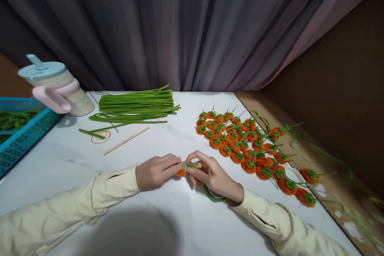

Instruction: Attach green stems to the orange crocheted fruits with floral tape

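Above the table's near middle, my left hand (159, 171) is closed on a small orange fuzzy persimmon (181, 173), mostly hidden by the fingers. My right hand (211, 172) meets it from the other side, thumb and fingers pinched around the green end (192, 165) at its top. Whether that end is wrapped in tape is too small to tell. Below the right wrist lies a roll of green tape (213, 195), partly covered by the hand.
Many finished orange persimmons (237, 157) with thin stems spread over the right side. Green pipe cleaners (136, 104) lie at the back, near a wooden stick (126, 141) and rubber bands (101, 137). A tumbler (78, 98) and blue basket (30, 138) stand left; a white tape roll (295, 175) lies right.
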`<action>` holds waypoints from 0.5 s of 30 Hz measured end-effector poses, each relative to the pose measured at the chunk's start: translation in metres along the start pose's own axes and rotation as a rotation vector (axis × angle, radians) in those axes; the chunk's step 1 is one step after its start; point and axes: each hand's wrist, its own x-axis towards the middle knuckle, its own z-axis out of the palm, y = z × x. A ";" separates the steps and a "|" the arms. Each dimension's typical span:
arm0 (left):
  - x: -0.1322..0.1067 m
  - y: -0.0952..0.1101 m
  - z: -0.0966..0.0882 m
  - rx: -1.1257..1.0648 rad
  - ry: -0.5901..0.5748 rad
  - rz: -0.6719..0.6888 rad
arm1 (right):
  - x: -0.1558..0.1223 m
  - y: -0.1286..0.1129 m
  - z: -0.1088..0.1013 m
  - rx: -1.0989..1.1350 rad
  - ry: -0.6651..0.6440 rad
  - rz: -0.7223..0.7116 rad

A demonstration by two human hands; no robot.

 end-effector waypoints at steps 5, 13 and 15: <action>0.000 0.001 0.000 0.008 0.002 -0.008 | 0.001 0.001 0.001 0.008 -0.007 0.010; -0.001 0.000 0.000 -0.022 0.001 -0.014 | 0.000 -0.001 0.000 -0.087 -0.014 -0.007; -0.001 0.000 0.000 -0.027 -0.007 -0.009 | 0.000 -0.001 0.000 -0.106 -0.010 -0.002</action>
